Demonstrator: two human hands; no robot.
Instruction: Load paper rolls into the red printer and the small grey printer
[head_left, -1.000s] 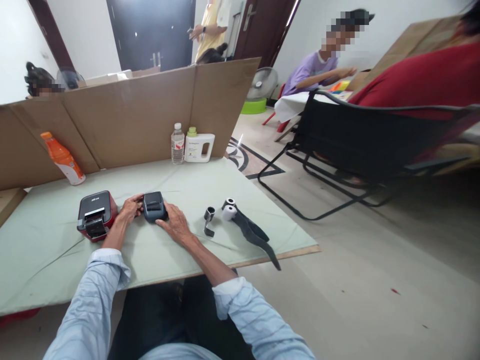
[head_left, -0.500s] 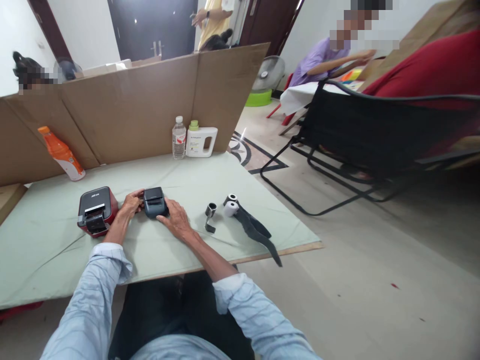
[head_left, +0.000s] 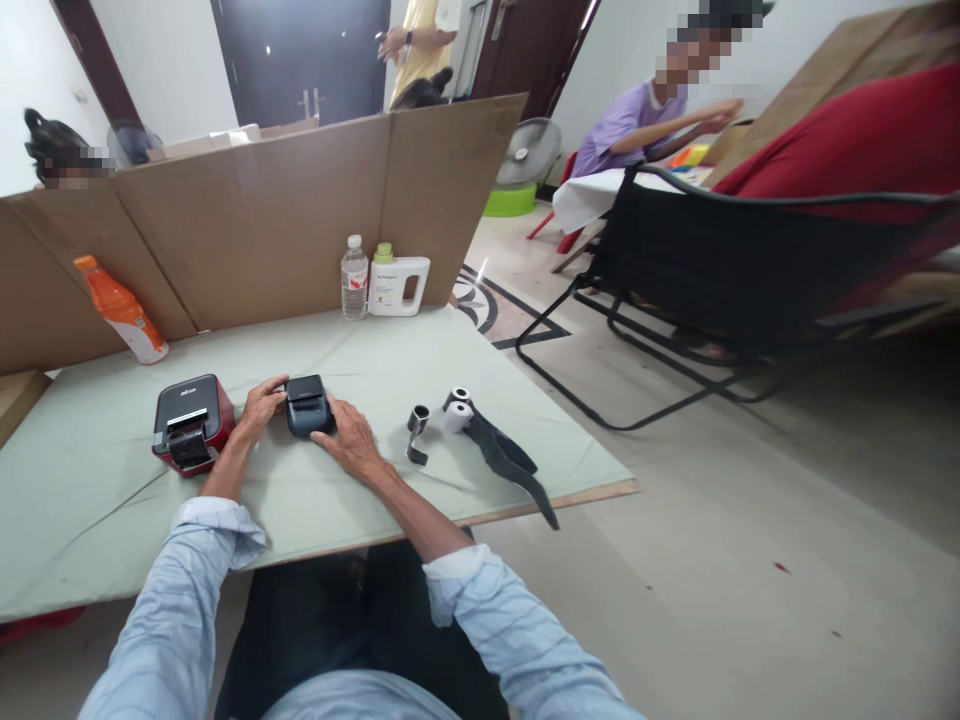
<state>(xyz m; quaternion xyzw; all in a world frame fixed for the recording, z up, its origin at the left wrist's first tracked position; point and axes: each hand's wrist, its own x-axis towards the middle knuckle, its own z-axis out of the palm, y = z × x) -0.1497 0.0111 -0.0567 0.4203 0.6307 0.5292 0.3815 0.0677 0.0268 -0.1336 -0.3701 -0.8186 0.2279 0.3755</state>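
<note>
Left hand [head_left: 260,408] and right hand [head_left: 352,440] gripping black device [head_left: 309,408], red-black printer [head_left: 193,420] leftward, rolls [head_left: 457,417] rightward, bottles [head_left: 355,285] behind

head view | worn on head | forward, down | table [head_left: 322,510] close, cardboard panel [head_left: 262,230] farther

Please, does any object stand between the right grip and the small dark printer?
Nothing visible does: the right grip touches the small dark printer on its right side, with the left grip at its left edge. The red-and-black printer stands farther left.
</note>
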